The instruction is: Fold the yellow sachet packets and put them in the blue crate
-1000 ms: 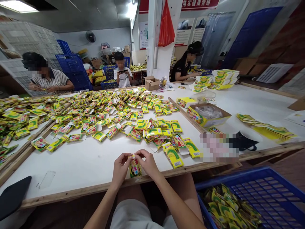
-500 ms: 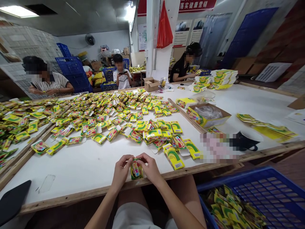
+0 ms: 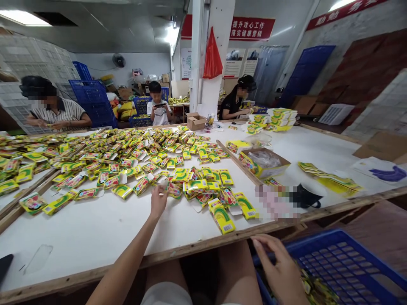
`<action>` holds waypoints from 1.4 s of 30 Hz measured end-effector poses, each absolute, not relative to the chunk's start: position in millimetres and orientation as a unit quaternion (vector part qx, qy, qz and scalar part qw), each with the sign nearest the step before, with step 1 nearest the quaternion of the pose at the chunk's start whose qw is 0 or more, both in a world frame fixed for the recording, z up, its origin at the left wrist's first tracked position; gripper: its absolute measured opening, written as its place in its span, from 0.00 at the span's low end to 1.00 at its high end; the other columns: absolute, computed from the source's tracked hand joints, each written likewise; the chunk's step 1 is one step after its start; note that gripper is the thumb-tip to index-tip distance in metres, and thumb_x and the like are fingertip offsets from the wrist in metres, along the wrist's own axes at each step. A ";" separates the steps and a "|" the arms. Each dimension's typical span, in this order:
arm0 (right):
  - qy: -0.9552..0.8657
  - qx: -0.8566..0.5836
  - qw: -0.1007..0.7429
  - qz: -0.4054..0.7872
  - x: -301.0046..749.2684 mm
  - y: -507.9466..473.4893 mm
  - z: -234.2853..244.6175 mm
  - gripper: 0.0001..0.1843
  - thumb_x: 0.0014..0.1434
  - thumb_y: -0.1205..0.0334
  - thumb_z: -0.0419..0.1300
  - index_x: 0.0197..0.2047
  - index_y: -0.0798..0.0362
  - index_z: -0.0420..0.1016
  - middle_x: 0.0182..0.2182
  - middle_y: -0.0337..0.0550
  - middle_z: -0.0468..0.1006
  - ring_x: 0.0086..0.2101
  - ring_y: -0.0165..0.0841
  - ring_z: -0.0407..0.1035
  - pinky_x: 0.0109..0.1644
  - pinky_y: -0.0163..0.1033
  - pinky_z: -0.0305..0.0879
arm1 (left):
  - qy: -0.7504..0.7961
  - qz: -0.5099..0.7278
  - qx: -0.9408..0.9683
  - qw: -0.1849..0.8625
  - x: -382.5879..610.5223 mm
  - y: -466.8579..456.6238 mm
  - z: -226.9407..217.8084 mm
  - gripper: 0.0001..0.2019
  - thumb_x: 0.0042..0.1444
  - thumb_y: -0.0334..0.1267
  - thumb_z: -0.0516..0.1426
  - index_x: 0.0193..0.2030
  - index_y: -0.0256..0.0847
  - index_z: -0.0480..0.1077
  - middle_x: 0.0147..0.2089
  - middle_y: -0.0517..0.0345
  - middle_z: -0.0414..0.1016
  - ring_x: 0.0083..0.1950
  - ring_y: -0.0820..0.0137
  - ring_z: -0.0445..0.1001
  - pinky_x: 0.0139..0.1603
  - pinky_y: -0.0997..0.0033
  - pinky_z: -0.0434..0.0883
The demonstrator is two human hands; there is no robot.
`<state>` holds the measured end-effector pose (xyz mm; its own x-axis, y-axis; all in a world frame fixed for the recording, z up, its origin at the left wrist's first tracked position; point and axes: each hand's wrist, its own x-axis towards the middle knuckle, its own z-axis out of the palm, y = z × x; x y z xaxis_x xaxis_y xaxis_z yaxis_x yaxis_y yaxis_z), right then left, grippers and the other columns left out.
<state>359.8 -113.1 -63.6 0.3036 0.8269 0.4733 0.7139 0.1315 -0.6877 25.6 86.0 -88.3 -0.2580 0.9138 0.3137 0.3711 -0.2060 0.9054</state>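
My left hand (image 3: pixel 158 201) is stretched forward to the near edge of a heap of small yellow and green printed boxes. Its fingers are pinched at the white flap end of one small box (image 3: pixel 174 190), which lies against the heap. My right hand (image 3: pixel 278 269) is low at the right, past the table edge and above a blue plastic basket (image 3: pixel 341 239). Thumb and fingers there are apart, and I see nothing in them. Several filled packs (image 3: pixel 313 290) lie in the basket, partly hidden by that hand.
A wooden strip (image 3: pixel 238 163) divides the white table. Beyond it are a carton of clear plastic bags (image 3: pixel 265 163), flat yellow sheets (image 3: pixel 330 178) and a black item (image 3: pixel 305 197). A phone-like dark object (image 3: pixel 4 267) is at far left. Other people sit across the table.
Both hands were together on a small box at the table edge. Now the left has moved forward to the heap, the right to the basket, and that box is gone from the edge.
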 end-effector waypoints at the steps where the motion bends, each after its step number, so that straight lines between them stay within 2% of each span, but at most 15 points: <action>1: -0.591 -0.639 0.483 0.093 342.3 -109.0 -66.1 0.15 0.60 0.49 0.54 0.36 0.49 0.76 0.36 0.47 0.77 0.38 0.40 0.73 0.42 0.42 0.71 | 0.565 0.544 0.567 0.251 24.2 76.3 -84.9 0.09 0.51 0.43 0.58 0.33 0.42 0.65 0.39 0.55 0.65 0.42 0.64 0.68 0.44 0.60 0.72; 6: -0.618 -0.537 0.526 0.230 256.6 -76.5 -76.1 0.09 0.62 0.58 0.54 0.39 0.49 0.75 0.41 0.49 0.76 0.44 0.40 0.71 0.48 0.43 0.69 | 0.477 0.518 0.658 0.268 10.7 7.4 -74.6 0.05 0.55 0.40 0.56 0.36 0.43 0.68 0.38 0.55 0.70 0.43 0.64 0.71 0.47 0.62 0.71; 9: -0.633 -0.472 0.532 0.306 217.5 -56.8 -84.5 0.09 0.61 0.61 0.54 0.43 0.48 0.72 0.46 0.47 0.74 0.48 0.39 0.69 0.50 0.43 0.68 | 0.462 0.496 0.660 0.324 7.1 -24.1 -78.1 0.06 0.57 0.40 0.56 0.40 0.43 0.67 0.40 0.54 0.72 0.43 0.64 0.72 0.47 0.62 0.71; 12: -0.629 -0.425 0.523 0.387 190.7 -41.8 -93.2 0.12 0.60 0.63 0.55 0.48 0.49 0.67 0.46 0.45 0.75 0.45 0.36 0.71 0.50 0.42 0.69 | 0.450 0.514 0.595 0.424 10.0 -37.7 -86.2 0.13 0.58 0.41 0.57 0.47 0.45 0.60 0.41 0.55 0.75 0.43 0.65 0.75 0.46 0.64 0.72; 15: -0.619 -0.411 0.511 0.432 179.6 -31.1 -97.3 0.11 0.60 0.63 0.55 0.47 0.49 0.66 0.40 0.42 0.77 0.39 0.35 0.73 0.46 0.41 0.70 | 0.438 0.529 0.550 0.475 14.8 -38.8 -93.7 0.15 0.58 0.43 0.57 0.48 0.45 0.58 0.42 0.53 0.76 0.44 0.65 0.76 0.46 0.64 0.71; 20: -0.652 -0.413 0.484 0.412 181.6 -17.6 -91.4 0.08 0.60 0.62 0.55 0.39 0.50 0.74 0.35 0.42 0.78 0.36 0.35 0.72 0.42 0.39 0.69 | 0.491 0.510 0.563 0.426 16.2 -34.0 -99.7 0.14 0.55 0.47 0.58 0.42 0.41 0.69 0.41 0.52 0.77 0.45 0.62 0.75 0.46 0.65 0.71; 24: -0.666 -0.421 0.491 0.371 178.8 -8.8 -88.3 0.08 0.59 0.63 0.56 0.33 0.51 0.76 0.34 0.43 0.77 0.37 0.36 0.71 0.43 0.39 0.68 | 0.487 0.504 0.591 0.400 16.9 -32.5 -102.0 0.11 0.58 0.44 0.56 0.42 0.41 0.71 0.43 0.52 0.76 0.46 0.62 0.74 0.50 0.64 0.70; 26: -0.644 -0.423 0.511 0.382 175.5 -6.3 -90.2 0.06 0.59 0.64 0.56 0.37 0.50 0.75 0.34 0.42 0.77 0.37 0.35 0.72 0.43 0.39 0.68 | 0.487 0.512 0.592 0.387 19.3 -32.8 -103.3 0.10 0.59 0.43 0.54 0.43 0.42 0.70 0.45 0.51 0.76 0.48 0.63 0.74 0.51 0.64 0.69; 29: -0.620 -0.423 0.527 0.399 173.0 -5.9 -92.7 0.10 0.59 0.64 0.56 0.44 0.50 0.72 0.34 0.41 0.77 0.35 0.34 0.72 0.42 0.39 0.69 | 0.495 0.537 0.566 0.382 23.7 -34.0 -103.9 0.10 0.59 0.42 0.55 0.47 0.43 0.66 0.47 0.51 0.75 0.49 0.62 0.74 0.51 0.63 0.70; 32: -0.656 -0.406 0.508 0.383 174.9 -8.5 -90.2 0.07 0.59 0.63 0.56 0.39 0.50 0.76 0.36 0.43 0.77 0.38 0.36 0.72 0.43 0.40 0.69 | 0.489 0.537 0.572 0.382 26.8 -35.4 -100.8 0.10 0.60 0.41 0.54 0.47 0.43 0.66 0.48 0.51 0.75 0.51 0.62 0.73 0.52 0.63 0.69; 35: -0.673 -0.389 0.501 0.380 177.5 -12.4 -84.9 0.06 0.59 0.62 0.58 0.38 0.50 0.77 0.37 0.43 0.77 0.40 0.36 0.71 0.41 0.38 0.69 | 0.494 0.525 0.579 0.381 28.7 -36.4 -95.6 0.08 0.60 0.42 0.54 0.40 0.41 0.70 0.44 0.51 0.76 0.48 0.62 0.74 0.51 0.63 0.69; 39: -0.671 -0.407 0.503 0.362 175.7 -13.5 -81.1 0.08 0.61 0.62 0.56 0.34 0.51 0.77 0.33 0.43 0.77 0.36 0.34 0.71 0.40 0.38 0.68 | 0.511 0.536 0.550 0.387 31.0 -34.9 -90.9 0.09 0.58 0.43 0.56 0.38 0.40 0.72 0.41 0.51 0.77 0.44 0.63 0.74 0.47 0.65 0.69; 42: -0.667 -0.441 0.490 0.348 170.7 -8.5 -80.6 0.06 0.59 0.63 0.57 0.34 0.52 0.76 0.31 0.42 0.77 0.32 0.33 0.70 0.37 0.37 0.67 | 0.520 0.538 0.536 0.392 31.4 -30.0 -90.1 0.10 0.57 0.43 0.57 0.38 0.39 0.72 0.38 0.53 0.77 0.40 0.65 0.74 0.43 0.68 0.70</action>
